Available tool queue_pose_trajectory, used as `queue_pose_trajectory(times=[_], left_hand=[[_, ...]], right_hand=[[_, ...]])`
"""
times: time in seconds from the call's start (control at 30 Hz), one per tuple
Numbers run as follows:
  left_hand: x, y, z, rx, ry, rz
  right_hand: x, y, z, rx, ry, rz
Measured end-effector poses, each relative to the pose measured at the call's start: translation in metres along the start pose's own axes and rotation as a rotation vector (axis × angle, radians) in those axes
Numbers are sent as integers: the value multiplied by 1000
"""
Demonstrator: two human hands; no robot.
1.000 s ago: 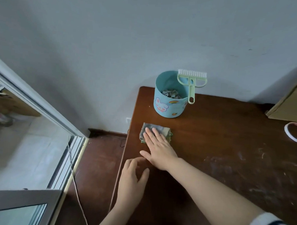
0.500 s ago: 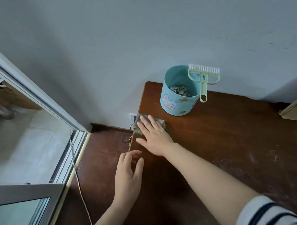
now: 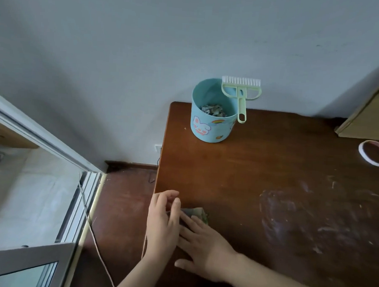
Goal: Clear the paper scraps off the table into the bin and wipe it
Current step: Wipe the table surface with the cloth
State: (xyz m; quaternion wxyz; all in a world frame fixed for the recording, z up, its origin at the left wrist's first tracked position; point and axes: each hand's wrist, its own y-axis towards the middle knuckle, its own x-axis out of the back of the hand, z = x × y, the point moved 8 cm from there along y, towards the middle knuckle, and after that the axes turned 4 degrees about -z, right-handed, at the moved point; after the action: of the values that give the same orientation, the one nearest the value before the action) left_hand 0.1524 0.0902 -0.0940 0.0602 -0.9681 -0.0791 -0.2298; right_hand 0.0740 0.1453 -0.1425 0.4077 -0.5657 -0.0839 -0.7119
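From the head view, the bin [image 3: 211, 118] stands at the far left corner of the desk [image 3: 259, 168], against the wall, with paper scraps [image 3: 214, 110] already piled inside and a green brush [image 3: 240, 91] hooked over its rim, handle hanging down the side nearest the desk's middle. No loose scraps show on the wood, so clearing looks done and wiping is the step in hand. Well toward the camera from the bin, at the desk's left edge, lies the cloth [image 3: 195, 214]. The right hand [image 3: 203, 246] lies flat on it, fingers spread, pressing rather than pinching; this grip is wide and simply pins the cloth so it drags across the surface. The left hand [image 3: 162, 222] sits just beside it at the edge, fingers loosely curled and holding nothing, probably cupped there to catch crumbs pushed off the side. To the right of the cloth, pale smears [image 3: 311, 218] still mark the wood, likely the next patch to wipe. A tape roll [image 3: 375, 152] rests far right of the bin, beside a cardboard box [image 3: 370, 116].
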Motion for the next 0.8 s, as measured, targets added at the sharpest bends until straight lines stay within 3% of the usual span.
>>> queue_pose_trajectory(times=[0.07, 0.27, 0.47, 0.57, 0.67, 0.8], left_hand=[[-8, -1, -4, -27, 15, 26], [-24, -7, -4, -49, 59, 87], [-34, -13, -3, -83, 90, 118], [-48, -18, -4, -85, 126, 168], [-62, -23, -11, -121, 148, 208], [-71, -30, -18, -127, 195, 232]], right_hand=[[9, -2, -21, -52, -29, -28], [64, 18, -141, -477, -35, -211], [26, -29, -72, -375, 33, -234], [-11, -64, -51, -361, -25, -129], [-1, -73, -72, -430, -35, -118], [36, -62, -141, -514, 47, -256]])
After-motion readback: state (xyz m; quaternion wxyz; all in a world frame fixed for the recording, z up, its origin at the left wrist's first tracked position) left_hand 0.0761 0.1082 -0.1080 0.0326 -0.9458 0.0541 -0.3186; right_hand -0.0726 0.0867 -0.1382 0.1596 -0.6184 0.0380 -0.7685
